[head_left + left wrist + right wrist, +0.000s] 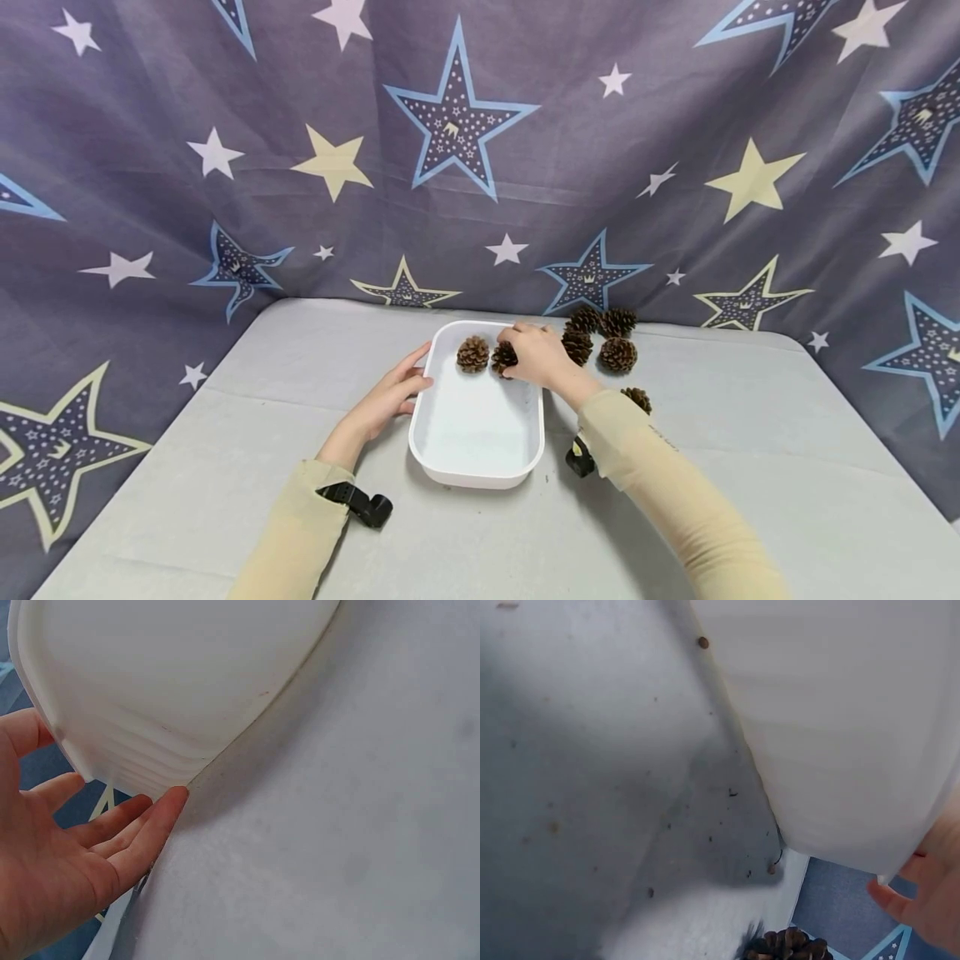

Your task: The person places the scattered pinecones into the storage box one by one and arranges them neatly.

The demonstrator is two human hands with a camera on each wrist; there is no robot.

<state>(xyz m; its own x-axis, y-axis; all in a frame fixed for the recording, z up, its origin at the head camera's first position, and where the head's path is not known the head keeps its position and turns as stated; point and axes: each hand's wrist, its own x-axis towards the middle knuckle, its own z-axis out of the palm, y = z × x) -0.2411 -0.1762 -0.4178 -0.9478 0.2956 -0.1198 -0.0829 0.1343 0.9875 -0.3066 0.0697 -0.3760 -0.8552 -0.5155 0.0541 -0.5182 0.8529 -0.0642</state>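
Note:
A white rectangular tray point(480, 425) stands on the table. My left hand point(386, 398) is at its left side, the fingertips against the wall and rim; in the left wrist view the fingers point(142, 832) are fairly straight along the tray's outer wall point(150, 750). My right hand point(536, 357) reaches over the right rim and pinches a brown pine cone point(504, 358) at the tray's far end, part of the cone hidden by the hand. Another pine cone point(472, 354) lies just left of it in the tray. In the right wrist view the held cone is hidden behind the tray wall point(840, 750).
Several more pine cones point(618, 356) lie on the table right of the tray, mostly grouped near the back edge. One separate cone point(637, 399) sits nearer, partly behind the right sleeve. A star-patterned curtain point(457, 108) hangs behind the grey table point(300, 417). Small dark crumbs dot the cloth.

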